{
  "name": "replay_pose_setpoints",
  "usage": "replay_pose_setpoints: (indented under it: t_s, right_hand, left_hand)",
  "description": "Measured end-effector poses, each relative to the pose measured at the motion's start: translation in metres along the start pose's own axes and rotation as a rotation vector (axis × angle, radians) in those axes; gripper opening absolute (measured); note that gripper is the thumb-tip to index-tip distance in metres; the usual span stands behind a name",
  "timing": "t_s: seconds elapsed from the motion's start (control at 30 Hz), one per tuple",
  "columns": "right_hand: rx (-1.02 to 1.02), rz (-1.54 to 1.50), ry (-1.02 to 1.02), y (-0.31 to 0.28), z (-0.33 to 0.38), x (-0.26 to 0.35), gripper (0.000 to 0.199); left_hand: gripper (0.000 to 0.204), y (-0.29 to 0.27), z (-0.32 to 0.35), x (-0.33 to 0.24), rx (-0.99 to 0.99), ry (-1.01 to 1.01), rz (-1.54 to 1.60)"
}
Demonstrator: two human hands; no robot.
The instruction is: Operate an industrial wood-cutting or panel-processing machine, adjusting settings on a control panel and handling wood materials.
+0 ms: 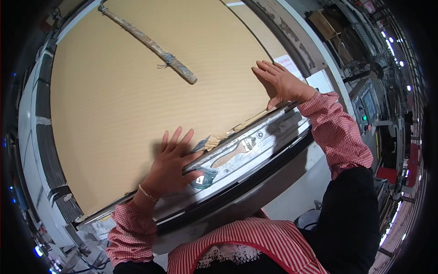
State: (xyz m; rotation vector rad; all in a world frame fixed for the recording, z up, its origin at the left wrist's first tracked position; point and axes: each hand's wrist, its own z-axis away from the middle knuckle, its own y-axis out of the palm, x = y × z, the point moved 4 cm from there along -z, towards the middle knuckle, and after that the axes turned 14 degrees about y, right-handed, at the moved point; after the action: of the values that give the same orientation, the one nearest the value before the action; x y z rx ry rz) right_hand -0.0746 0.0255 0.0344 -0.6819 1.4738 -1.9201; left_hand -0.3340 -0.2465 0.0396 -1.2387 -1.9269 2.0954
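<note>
A large tan sheet that looks like cardboard (105, 109) lies flat across the work surface. My left hand (171, 162) rests at its near edge, fingers spread and holding nothing, the thumb close to a dark green object (204, 178) whose kind I cannot make out. Farther right, my right hand (285, 84) lies at the sheet's near right corner with fingers stretched out and nothing in them. Torn tan scraps (213, 142) stick up along the edge between the hands. A flat paintbrush (228, 155) with a wooden handle sits on the metal ledge (273, 133) below them.
A worn wooden stick (148, 42) with blue string tied around it lies on the sheet's far part. Dark stacked strips (48, 132) run along the left side. At the right stand a worn metal rail (285, 32) and a control panel (366, 102) with a screen.
</note>
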Motion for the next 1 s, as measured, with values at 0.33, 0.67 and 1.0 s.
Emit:
replay_pose_setpoints:
  t_s: [0.33, 0.67, 1.0]
  right_hand:
    - [-0.348, -0.366, 0.449, -0.014, 0.079, -0.040, 0.086]
    - [-0.285, -0.570, 0.247, -0.035, 0.011, 0.054, 0.052]
    - [-0.209, -0.342, 0.339, -0.031, -0.171, 0.217, 0.016]
  left_hand:
    - [0.068, 0.013, -0.007, -0.002, 0.010, -0.091, -0.070]
    - [0.055, 0.008, 0.016, 0.003, -0.063, -0.119, 0.229]
    - [0.036, 0.009, 0.055, 0.019, -0.278, -0.352, -0.143]
